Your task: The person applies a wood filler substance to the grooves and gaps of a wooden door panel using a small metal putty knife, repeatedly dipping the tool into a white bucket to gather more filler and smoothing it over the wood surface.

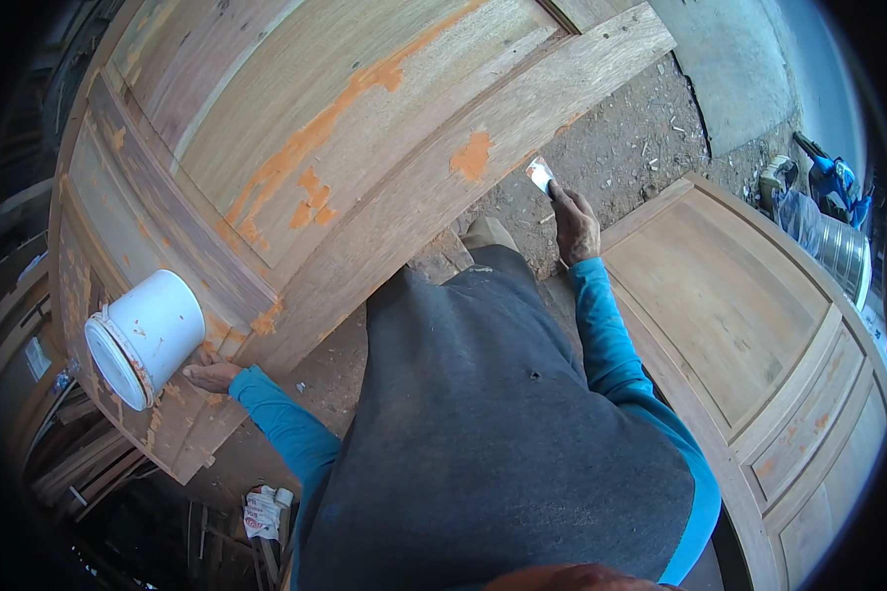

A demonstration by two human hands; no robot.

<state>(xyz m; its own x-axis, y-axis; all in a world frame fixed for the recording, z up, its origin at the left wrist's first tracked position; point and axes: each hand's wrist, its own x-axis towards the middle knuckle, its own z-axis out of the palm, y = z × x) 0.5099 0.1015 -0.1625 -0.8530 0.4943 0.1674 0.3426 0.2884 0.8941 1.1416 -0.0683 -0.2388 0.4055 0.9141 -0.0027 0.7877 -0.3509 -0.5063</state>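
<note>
A putty knife (540, 175) with an orange-smeared blade is gripped in my right hand (576, 225), just off the near edge of a wooden panel door (296, 118). Orange filler patches (471, 157) mark the door's rail and panel. My left hand (213, 373) rests at the lower-left end of this door, fingers apart and partly hidden beside a white plastic bucket (163, 320). Orange smears show on the bucket's wall and rim. Whether the fingers touch the bucket I cannot tell.
Another panel door (729, 295) lies to the right. Between the doors is a dirt floor (621, 148) with wood chips. Wood offcuts (84, 463) are piled at lower left, near a white bag (263, 512). A metal tin (845, 251) stands at far right.
</note>
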